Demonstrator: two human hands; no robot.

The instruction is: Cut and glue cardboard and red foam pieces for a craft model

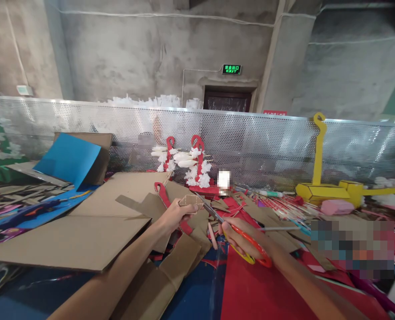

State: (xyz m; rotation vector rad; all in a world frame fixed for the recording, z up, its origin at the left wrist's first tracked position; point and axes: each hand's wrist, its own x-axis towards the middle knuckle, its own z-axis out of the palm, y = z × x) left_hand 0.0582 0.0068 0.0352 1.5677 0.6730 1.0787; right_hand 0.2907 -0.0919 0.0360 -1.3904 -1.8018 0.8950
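Near the centre, my left hand point(175, 214) grips a small piece of brown cardboard point(190, 201) marked with pale dashed lines. My right hand point(237, 233) is closed on scissors point(255, 244) with red and yellow handles. The metal blades point up and left, their tips beside the right edge of the cardboard piece; whether they touch it cannot be made out. Below the hands lie cardboard scraps point(182, 258) and a red hooked strip point(162, 194). Red sheet material point(260, 284) lies under my right forearm.
A large cardboard sheet point(67, 242) lies at the left, with a blue sheet point(69, 158) behind it. Red hooked figures with white tufts point(197, 166) stand beyond my hands, before a perforated metal panel point(257, 142). A yellow hooked construction point(317, 193) stands at the right.
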